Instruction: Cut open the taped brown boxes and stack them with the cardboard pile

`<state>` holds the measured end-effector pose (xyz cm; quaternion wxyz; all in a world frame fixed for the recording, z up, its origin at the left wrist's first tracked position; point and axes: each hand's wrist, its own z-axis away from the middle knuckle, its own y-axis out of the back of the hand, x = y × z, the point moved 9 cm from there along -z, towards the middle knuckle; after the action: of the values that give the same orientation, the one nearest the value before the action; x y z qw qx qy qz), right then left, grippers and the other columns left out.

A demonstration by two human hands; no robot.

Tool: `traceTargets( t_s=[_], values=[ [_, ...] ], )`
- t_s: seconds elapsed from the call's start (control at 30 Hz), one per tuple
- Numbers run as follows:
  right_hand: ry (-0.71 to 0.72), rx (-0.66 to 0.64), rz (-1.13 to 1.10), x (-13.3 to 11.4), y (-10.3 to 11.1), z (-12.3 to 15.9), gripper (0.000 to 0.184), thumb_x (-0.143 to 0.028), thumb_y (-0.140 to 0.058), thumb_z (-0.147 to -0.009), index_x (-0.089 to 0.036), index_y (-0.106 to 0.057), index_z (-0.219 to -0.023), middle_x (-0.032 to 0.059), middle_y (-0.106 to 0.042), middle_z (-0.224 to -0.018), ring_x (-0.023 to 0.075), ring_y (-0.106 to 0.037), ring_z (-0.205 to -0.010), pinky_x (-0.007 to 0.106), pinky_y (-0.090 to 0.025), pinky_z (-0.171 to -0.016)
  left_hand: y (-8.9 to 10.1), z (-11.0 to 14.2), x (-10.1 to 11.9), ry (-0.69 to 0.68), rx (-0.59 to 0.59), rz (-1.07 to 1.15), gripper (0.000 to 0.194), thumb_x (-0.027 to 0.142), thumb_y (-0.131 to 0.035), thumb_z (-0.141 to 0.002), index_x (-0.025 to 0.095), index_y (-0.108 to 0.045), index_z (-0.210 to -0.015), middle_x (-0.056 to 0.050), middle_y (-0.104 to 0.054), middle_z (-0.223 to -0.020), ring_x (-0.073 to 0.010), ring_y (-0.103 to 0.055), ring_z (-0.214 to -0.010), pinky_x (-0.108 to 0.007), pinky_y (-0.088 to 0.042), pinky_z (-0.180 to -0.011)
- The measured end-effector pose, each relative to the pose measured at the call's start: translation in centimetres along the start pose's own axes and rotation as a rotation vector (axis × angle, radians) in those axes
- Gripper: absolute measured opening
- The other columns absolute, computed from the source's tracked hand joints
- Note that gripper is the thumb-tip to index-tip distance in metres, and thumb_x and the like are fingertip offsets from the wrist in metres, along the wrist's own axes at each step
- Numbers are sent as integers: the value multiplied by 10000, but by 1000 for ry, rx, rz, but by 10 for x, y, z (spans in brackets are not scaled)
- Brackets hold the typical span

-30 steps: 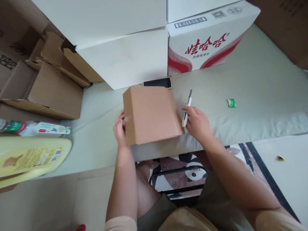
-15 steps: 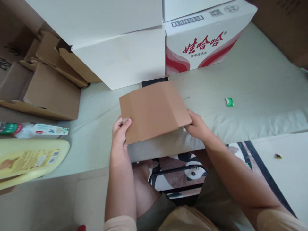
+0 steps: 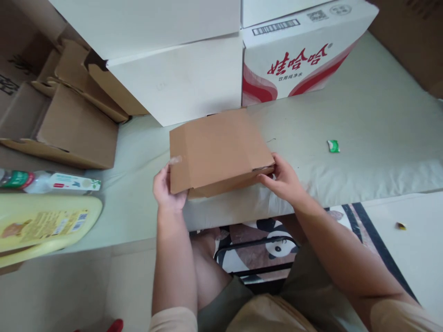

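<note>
"Item one?"

"Cardboard box (image 3: 219,150), brown, shallow, one; held from both ends over the pale green sheet (image 3: 134,203), near its front edge. Contact with the sheet: cannot tell. Clear tape (image 3: 176,160), one strip, on the left flap."

"Grip?"

"Left hand (image 3: 169,190): curled round the left end, fingertips hidden. Right hand (image 3: 283,179): pinching the near right corner, thumb on the front side, fingers at the right edge."

"Surroundings?"

"Behind: white box (image 3: 180,83); beside it, white carton (image 3: 294,62) with red lettering. Right: green packet (image 3: 333,146), small, lying on the sheet. Left: yellow jug (image 3: 48,221), on its side; beyond it, plastic bottle (image 3: 19,179), lying, and slim white package (image 3: 76,181); farther back, open brown cartons (image 3: 79,122). Below: panda-print surface (image 3: 278,248), black bars (image 3: 252,245) in front."
</note>
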<state>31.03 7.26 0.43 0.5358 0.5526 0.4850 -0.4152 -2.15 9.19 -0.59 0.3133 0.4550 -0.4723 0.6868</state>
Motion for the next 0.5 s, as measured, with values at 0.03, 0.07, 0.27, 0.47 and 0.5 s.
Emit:
traceTargets(
  t_s=[0.03, 0.07, 0.27, 0.47, 0.5],
  values=[
    [3, 12, 1, 2, 1, 0, 360, -371, -721, -784, -245, -636, -1110, -2, -642, -832, 192, -595, -750, 330, -495, -667, -2, 0, -2, 11, 0, -17, 418, 591, -790, -707, 239, -786, -933, -48, -802, -981, -230, -746, -890, -302, -580, -719],
    [6, 22, 0, 3, 1, 0, 371, -363, -720, -784, -248, -648, -1129, 6, -668, -862, 205, -621, -796, 348, -519, -717, -3, 0, -3, 16, 4, -33, 429, 589, -817, -689, 237, -782, -932, -41, -798, -956, -219, -744, -867, -288, -572, -704],
    [47, 105, -110, 0, 9, 0, 280, -492, -706, -865, -264, -681, -1025, 36, -723, -955, 245, -667, -930, 399, -553, -854, -4, 0, -3, -25, 11, -254, 422, 590, -853, -693, 206, -741, -828, -31, -753, -786, -203, -733, -759, -248, -502, -579],
    [-81, 304, -289, 10, 24, 4, 395, -586, -722, -879, -241, -591, -738, -23, -547, -684, 147, -457, -610, 288, -393, -573, 9, -7, -11, 24, 104, -357, 225, 429, -735, -727, 212, -676, -713, 21, -645, -632, -142, -619, -574, -232, -453, -520],
    [-94, 326, -350, 11, 25, 4, 399, -574, -742, -862, -239, -578, -724, -31, -524, -664, 135, -431, -582, 277, -367, -547, 9, -7, -10, 4, 97, -374, 191, 399, -732, -731, 213, -700, -759, 17, -674, -676, -145, -645, -614, -236, -484, -555]
  ],
)
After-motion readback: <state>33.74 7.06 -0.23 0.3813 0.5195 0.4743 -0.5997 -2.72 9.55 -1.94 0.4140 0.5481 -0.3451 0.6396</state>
